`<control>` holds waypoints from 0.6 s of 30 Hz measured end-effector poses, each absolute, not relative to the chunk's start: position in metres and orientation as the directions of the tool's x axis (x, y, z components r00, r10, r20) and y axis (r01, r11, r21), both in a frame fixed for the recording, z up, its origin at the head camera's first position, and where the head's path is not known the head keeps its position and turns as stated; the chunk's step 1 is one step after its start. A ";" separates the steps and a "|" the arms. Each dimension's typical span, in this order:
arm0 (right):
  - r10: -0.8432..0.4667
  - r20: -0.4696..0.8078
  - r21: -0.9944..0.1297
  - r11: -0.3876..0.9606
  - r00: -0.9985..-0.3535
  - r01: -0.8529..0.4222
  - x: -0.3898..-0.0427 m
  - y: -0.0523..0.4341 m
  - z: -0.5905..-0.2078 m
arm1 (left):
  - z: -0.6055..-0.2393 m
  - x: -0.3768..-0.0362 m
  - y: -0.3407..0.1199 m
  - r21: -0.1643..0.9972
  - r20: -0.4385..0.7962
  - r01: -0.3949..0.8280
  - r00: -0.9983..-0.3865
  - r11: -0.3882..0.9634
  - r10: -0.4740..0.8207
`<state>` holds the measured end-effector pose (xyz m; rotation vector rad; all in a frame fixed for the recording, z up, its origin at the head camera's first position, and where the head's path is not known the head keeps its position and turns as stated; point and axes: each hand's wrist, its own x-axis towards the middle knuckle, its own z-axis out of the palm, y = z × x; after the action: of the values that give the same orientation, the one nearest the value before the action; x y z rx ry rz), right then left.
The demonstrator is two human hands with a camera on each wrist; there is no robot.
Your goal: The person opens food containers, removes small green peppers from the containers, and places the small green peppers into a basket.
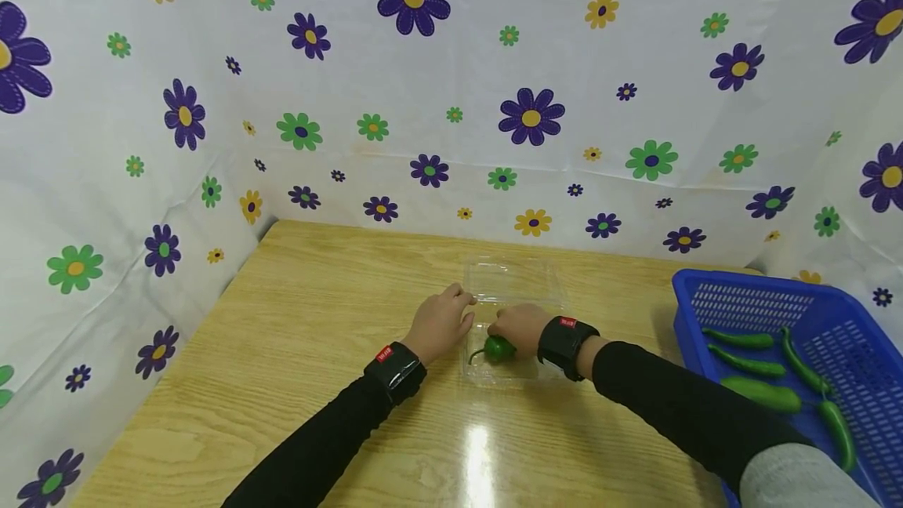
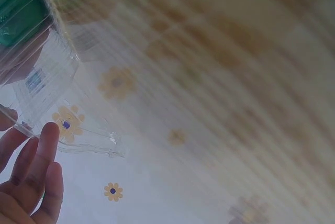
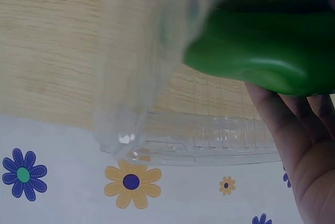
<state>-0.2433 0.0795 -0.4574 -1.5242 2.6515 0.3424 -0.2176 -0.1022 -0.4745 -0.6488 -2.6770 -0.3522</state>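
Inside clear clamshell box [image 1: 518, 288], green pepper [image 1: 499, 348] under right hand [image 1: 520, 325] grip, held; left hand [image 1: 440, 323] fingers straight, touching box edge.

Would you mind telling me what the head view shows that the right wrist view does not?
Only the head view shows the left hand touching the container's edge, the blue basket with its long green peppers, and both black sleeves. Only the right wrist view shows the right hand's fingers from beneath, under the pepper. Both show the right hand holding the green pepper at the clear plastic container, the wooden table and the flowered cloth.
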 end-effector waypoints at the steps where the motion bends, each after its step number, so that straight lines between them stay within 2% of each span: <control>1: -0.843 -0.170 0.169 0.486 -0.511 -0.858 -0.244 0.079 -0.458 | -0.475 -0.218 -0.102 0.153 0.402 0.480 -0.829 0.864 0.390; 10: -0.830 -0.211 0.257 0.462 -0.516 -0.849 -0.244 0.078 -0.471 | -0.476 -0.219 -0.103 0.154 0.411 0.482 -0.825 0.862 0.388; 15: -0.818 -0.246 0.230 0.472 -0.520 -0.851 -0.246 0.078 -0.470 | -0.475 -0.218 -0.103 0.154 0.408 0.481 -0.827 0.863 0.388; 18: -0.816 -0.260 0.177 0.485 -0.516 -0.856 -0.247 0.078 -0.466 | -0.474 -0.218 -0.102 0.152 0.408 0.480 -0.827 0.864 0.387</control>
<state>-0.2465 0.0784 -0.4662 -1.4643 2.5835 0.4307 -0.2180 -0.1023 -0.4738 -0.6450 -2.6695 -0.3525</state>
